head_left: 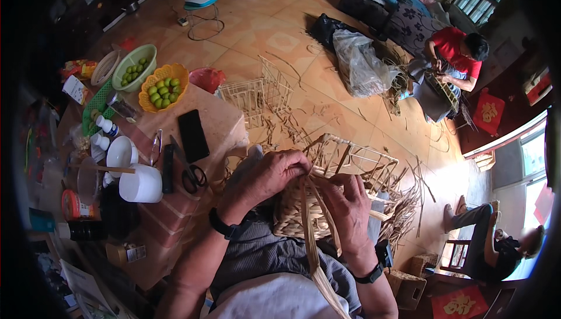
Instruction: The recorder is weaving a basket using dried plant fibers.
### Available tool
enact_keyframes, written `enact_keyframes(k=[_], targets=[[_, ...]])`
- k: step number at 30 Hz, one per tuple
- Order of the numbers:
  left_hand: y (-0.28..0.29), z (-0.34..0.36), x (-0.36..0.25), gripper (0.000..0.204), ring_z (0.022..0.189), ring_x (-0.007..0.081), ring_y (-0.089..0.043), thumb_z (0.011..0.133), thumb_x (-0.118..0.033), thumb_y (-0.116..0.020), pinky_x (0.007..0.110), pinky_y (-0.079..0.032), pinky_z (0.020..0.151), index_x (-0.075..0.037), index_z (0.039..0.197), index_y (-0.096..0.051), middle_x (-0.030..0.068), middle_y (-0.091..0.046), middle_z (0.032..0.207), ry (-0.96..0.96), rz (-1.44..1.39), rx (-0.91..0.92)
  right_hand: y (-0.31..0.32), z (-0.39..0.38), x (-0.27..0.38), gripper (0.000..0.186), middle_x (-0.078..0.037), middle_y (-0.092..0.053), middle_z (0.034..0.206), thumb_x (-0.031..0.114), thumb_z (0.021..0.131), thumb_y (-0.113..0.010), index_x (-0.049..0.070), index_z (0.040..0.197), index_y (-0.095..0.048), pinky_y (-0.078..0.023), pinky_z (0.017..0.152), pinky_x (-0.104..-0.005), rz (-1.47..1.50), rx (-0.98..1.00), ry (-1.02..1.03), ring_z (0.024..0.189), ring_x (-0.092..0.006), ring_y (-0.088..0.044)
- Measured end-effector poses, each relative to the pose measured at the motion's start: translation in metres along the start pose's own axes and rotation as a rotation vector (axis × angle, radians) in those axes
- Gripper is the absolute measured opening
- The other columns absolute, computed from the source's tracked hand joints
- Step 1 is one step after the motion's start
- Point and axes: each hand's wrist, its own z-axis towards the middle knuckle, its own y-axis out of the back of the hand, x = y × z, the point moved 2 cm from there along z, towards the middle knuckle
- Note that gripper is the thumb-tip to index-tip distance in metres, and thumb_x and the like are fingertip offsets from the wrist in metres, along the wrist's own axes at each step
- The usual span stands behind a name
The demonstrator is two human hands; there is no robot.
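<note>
Gray shirt (274, 298) cloth is closest, down at six o'clock, and just past it sits the woven basket (293, 221), with a long strip (314, 260) hanging in front. The left hand (272, 173) pinches the strip by the basket's top; the right hand's (349, 214) fingers bend beside it, but I can't tell if they grip. A phone (193, 136) lies at nine o'clock.

Remotely, I am watching the table (225, 121) carrying a yellow basket (148, 81), a light green bowl (121, 70), a black phone (193, 135), a pair of scissors (191, 170) and a white tub (141, 184). I am also seeing the tiled floor (274, 41) bearing a clear plastic bag (363, 67), a barred frame (242, 85) and scattered dried strips (409, 214).
</note>
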Motion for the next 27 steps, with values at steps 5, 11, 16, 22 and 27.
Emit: enact_keyframes(k=[5, 11, 16, 22, 27], targets=[[-0.005, 0.002, -0.001, 0.022, 0.101, 0.0200, -0.077, 0.095, -0.007, -0.077, 0.035, -0.059, 0.087, -0.004, 0.108, -0.061, 0.0042, -0.075, 0.099, 0.104, -0.168, -0.029, -0.009, -0.009, -0.012, 0.043, -0.008, -0.062, 0.112, 0.005, 0.078, -0.080, 0.012, 0.120, -0.074, -0.052, 0.086, -0.0448, 0.114, -0.012, -0.023, 0.103, -0.0315, -0.060], [-0.005, 0.007, -0.004, 0.023, 0.103, 0.0176, -0.076, 0.094, -0.006, -0.077, 0.033, -0.058, 0.091, -0.003, 0.109, -0.059, 0.0045, -0.074, 0.100, 0.155, -0.230, 0.011, 0.008, 0.003, 0.013, 0.044, -0.010, -0.060, 0.108, 0.012, 0.082, -0.074, 0.010, 0.126, -0.069, -0.047, 0.086, -0.0451, -0.034, 0.032, 0.081, 0.100, -0.0302, -0.059], [-0.006, 0.007, 0.003, 0.023, 0.103, 0.0172, -0.075, 0.094, -0.004, -0.074, 0.033, -0.057, 0.093, -0.002, 0.115, -0.064, 0.0059, -0.075, 0.102, 0.197, -0.301, 0.054, -0.004, 0.013, 0.025, 0.033, -0.011, -0.060, 0.106, 0.013, 0.085, -0.070, 0.005, 0.117, -0.067, -0.049, 0.082, -0.0425, 0.065, 0.164, 0.253, 0.093, -0.0288, -0.062], [-0.001, 0.000, 0.006, 0.022, 0.106, 0.0180, -0.073, 0.095, -0.005, -0.071, 0.033, -0.056, 0.097, 0.000, 0.116, -0.071, 0.0080, -0.076, 0.106, 0.154, -0.229, 0.095, -0.001, 0.018, -0.015, 0.017, -0.008, -0.076, 0.098, 0.003, 0.092, -0.081, 0.003, 0.106, -0.071, -0.055, 0.071, -0.0320, 0.925, -0.007, -0.308, 0.086, -0.0163, -0.068], [-0.007, -0.008, 0.017, 0.021, 0.110, 0.0158, -0.070, 0.100, -0.016, -0.070, 0.032, -0.054, 0.098, -0.002, 0.116, -0.073, 0.0059, -0.076, 0.106, 0.275, -0.229, 0.079, -0.017, 0.000, -0.045, 0.014, -0.005, -0.075, 0.097, 0.009, 0.097, -0.081, 0.005, 0.107, -0.071, -0.055, 0.063, -0.0249, 1.394, -0.164, -0.671, 0.078, -0.0095, -0.069]])
